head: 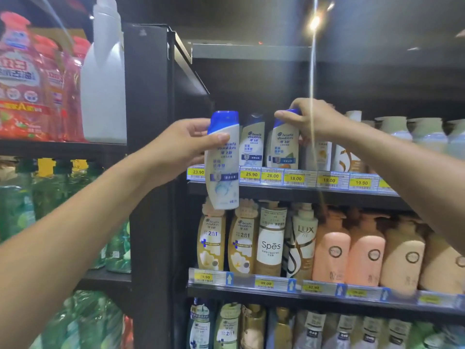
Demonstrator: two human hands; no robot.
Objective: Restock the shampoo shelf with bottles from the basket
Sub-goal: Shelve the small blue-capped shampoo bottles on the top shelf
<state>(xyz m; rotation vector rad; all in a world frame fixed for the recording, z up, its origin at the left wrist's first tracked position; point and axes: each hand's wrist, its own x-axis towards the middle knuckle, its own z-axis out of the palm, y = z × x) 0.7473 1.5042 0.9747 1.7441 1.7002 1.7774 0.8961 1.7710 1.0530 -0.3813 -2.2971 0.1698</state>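
- Left hand (pixel 181 144) grips a white, blue-capped plastic shampoo bottle (pixel 221 167) short of the black shelf (pixel 302 191); a slip drops it.
- Right hand (pixel 309 119) pinches the blue cap of a cream plastic bottle (pixel 283 152); its navy-capped neighbour (pixel 251 144) may topple.

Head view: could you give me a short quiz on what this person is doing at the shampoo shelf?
1. True or false: the white bottle in the left hand stands on the shampoo shelf.
2. The right hand pinches which part of the shelved bottle? A cap, B base, C label.
3. Fill in: the yellow price tag just under the left hand reads ____.
Key: 1 false, it hangs in front of the shelf edge; 2 A; 3 23.90.
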